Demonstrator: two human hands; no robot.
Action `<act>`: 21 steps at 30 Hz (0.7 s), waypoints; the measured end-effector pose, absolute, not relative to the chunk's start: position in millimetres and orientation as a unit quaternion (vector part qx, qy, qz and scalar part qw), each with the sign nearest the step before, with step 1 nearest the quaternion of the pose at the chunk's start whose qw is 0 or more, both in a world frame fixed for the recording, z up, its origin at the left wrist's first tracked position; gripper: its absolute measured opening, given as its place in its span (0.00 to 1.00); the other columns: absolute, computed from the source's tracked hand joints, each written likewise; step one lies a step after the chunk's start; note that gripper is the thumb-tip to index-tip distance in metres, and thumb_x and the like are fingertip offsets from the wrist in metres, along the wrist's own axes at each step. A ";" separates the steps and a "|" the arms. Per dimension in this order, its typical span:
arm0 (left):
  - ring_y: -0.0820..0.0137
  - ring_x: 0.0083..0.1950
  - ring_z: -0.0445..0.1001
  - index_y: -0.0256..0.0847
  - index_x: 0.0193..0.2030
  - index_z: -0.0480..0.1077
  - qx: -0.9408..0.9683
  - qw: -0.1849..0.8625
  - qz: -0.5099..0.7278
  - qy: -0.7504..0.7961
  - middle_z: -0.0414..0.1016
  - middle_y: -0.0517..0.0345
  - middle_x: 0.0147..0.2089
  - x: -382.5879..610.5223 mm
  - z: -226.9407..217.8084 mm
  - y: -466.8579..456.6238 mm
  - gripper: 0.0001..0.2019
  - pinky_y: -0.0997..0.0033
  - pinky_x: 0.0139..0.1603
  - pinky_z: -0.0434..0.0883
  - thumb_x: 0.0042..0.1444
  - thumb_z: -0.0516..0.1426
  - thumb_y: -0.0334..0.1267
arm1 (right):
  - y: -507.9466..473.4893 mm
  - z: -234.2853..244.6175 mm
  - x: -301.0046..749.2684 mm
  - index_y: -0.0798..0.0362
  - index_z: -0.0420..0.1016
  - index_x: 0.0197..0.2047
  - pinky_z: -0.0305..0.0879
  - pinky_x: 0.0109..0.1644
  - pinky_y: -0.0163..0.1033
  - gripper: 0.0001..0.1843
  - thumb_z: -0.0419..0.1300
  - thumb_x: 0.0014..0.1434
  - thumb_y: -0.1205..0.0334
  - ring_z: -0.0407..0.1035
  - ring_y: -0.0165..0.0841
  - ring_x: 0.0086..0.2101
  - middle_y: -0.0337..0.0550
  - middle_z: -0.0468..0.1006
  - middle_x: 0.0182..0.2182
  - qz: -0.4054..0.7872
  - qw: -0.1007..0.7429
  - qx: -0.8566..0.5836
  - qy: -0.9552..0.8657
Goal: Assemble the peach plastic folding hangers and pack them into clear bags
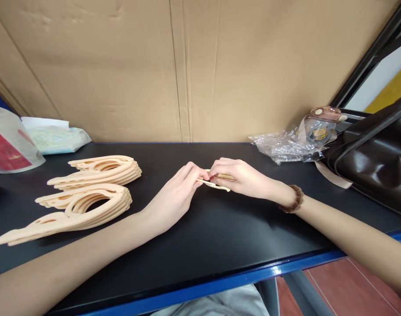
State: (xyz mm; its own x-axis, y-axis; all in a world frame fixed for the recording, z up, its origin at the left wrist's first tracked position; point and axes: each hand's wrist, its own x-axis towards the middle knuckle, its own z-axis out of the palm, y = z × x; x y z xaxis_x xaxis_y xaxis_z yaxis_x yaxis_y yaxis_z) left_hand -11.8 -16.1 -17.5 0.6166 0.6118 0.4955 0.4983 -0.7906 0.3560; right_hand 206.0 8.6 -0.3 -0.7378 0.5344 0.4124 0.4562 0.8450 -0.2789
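Since my left grip (178, 191) and right grip (243, 177) are both pinched nearly closed on this thin cream piece (216, 186) over mid-table (226, 237), I'd keep pressure light and even so it doesn't bend or slip, tbh.

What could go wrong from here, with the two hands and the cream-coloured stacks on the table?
1. The slim cream piece is between the fingers of the left hand and right hand, so it might slip and drop onto the black table.
2. The left forearm lies close to the nearer cream stack; a sideways move could push it out of line.
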 end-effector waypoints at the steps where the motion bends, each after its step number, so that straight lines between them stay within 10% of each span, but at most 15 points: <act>1: 0.71 0.45 0.67 0.42 0.46 0.61 0.890 0.108 0.316 0.311 0.64 0.57 0.45 -11.9 -17.8 -15.9 0.08 0.70 0.47 0.67 0.68 0.43 0.30 | 8.9 0.2 206.4 0.52 0.74 0.42 0.62 0.43 0.37 0.09 0.52 0.66 0.63 0.66 0.31 0.37 0.41 0.75 0.36 0.098 0.252 -0.266 -0.925; 21: 0.77 0.41 0.70 0.43 0.46 0.63 0.866 0.115 0.391 0.289 0.65 0.60 0.43 -9.7 -10.0 -24.0 0.07 0.77 0.43 0.69 0.67 0.48 0.28 | 9.0 3.0 205.9 0.59 0.76 0.38 0.57 0.28 0.31 0.10 0.56 0.60 0.63 0.59 0.23 0.22 0.38 0.74 0.25 0.541 0.189 -0.205 -0.794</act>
